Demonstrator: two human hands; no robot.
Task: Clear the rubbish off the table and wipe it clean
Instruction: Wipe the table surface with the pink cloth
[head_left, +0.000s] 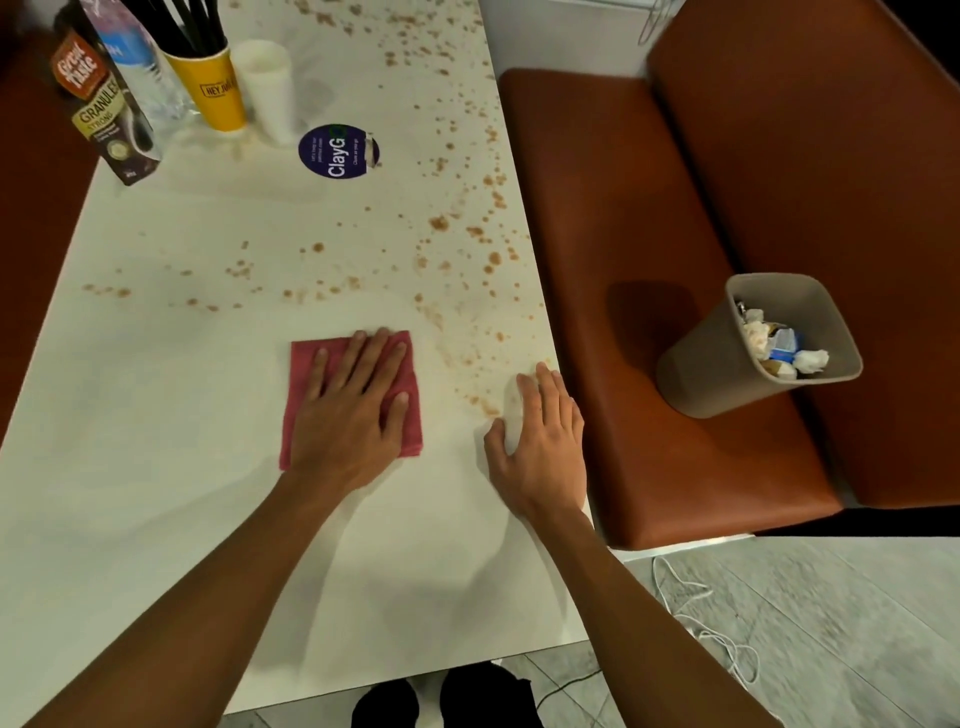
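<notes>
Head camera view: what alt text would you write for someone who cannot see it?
A person's left hand presses a pink cloth flat on a white table spattered with brown specks, while the right hand grips a white object near the table's right edge. A bin of rubbish sits on the brown bench alongside.

I took it for a café or fast-food booth: a long white table (182, 415) beside a brown padded bench seat (649, 312), a round "ClayGo" sticker (337, 151) on top, a yellow paper cup (215, 88) of black stirrers (192, 26), and a coffee granules pack (104, 104) at the far end.
</notes>
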